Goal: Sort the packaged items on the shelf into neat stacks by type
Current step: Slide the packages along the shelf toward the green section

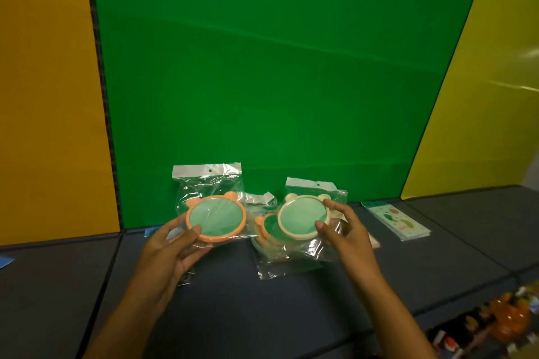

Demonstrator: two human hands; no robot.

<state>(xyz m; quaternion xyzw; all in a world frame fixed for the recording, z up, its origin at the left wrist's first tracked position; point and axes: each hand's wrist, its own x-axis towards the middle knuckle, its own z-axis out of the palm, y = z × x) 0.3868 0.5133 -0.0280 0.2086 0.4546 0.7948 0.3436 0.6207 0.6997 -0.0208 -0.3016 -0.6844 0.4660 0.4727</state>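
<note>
Two bagged bear-eared mirrors in hand, above a dark shelf.

Our left hand (172, 245) grips the orange-rimmed mirror (216, 218) in its clear bag; our right hand (345, 232) pinches the cream-rimmed mirror (303, 217), likewise bagged. Between and below them a second orange mirror (267, 229) lies on the shelf (262, 315). Well to the right sits a stack of flat sticker packs (398, 220), against the green back panel (277, 67).

Two bagged mirrors held side by side above the shelf (262, 300), left mirror pack (214, 218) in left hand (172, 251), right mirror pack (303, 220) in right hand (347, 230), third mirror pack (267, 227) lying between and beneath them, flat packet stack (398, 220) far right, panel (277, 81) behind
</note>
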